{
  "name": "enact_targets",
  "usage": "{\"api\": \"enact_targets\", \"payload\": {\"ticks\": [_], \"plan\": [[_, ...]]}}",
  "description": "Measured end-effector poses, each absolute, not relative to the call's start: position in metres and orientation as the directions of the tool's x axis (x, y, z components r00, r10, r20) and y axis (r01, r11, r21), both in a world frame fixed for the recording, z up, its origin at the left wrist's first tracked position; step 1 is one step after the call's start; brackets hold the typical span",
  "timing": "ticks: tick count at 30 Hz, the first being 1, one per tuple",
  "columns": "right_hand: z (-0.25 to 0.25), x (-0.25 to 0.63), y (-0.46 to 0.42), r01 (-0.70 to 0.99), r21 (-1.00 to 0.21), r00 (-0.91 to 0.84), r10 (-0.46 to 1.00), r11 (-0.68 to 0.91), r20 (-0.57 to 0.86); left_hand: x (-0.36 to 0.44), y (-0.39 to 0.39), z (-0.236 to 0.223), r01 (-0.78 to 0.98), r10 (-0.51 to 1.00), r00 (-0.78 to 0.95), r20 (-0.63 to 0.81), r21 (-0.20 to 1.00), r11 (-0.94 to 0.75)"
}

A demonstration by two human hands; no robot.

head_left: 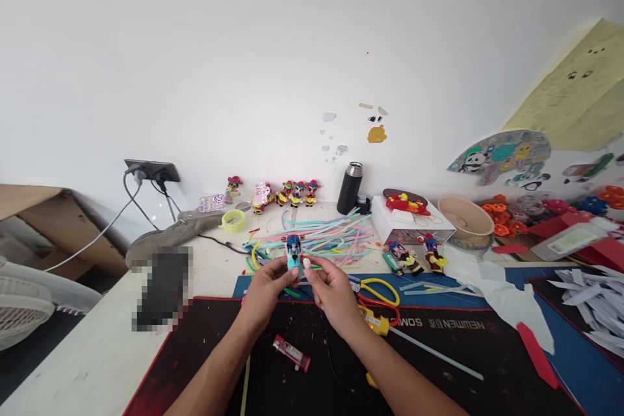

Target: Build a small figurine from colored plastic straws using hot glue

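Note:
A small figurine (294, 247) with a blue and red hat, a black beard and a light-blue body is held upright over the dark mat (219, 338). My left hand (266, 287) is closed on it, thumb in front. My right hand (335, 291) pinches a small pale piece (307, 262) close against the figurine's side; whether the two touch is unclear. Beside my right wrist lies a yellow glue gun (374, 321) with a translucent glue stick (439, 354) sticking out, partly hidden by my forearm. A pink lighter (291, 352) rests between my forearms.
Pastel fuzzy stems (312, 231) are heaped behind my hands. Several finished figurines (298, 194) stand along the wall, near a black thermos (350, 188). Two more figurines (431, 253) are by a white box (412, 224). Paper strips (592, 302) lie right; a yellow tape roll (233, 220) left.

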State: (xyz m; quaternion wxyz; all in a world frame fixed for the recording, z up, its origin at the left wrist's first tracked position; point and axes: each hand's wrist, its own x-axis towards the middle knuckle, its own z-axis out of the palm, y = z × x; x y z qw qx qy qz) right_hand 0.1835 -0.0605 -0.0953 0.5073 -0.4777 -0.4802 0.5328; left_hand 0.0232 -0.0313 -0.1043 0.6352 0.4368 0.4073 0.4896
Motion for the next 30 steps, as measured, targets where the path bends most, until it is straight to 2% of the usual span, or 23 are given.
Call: {"api": "enact_targets", "payload": {"ticks": [30], "plan": [[-0.1029,0.1855,-0.0619,-0.080,-0.996,-0.063,0.998,-0.024,-0.019,0.0228,-0.0327,-0.1010,-0.193,0.984,0.157,-0.085,0.974,0.115]]}}
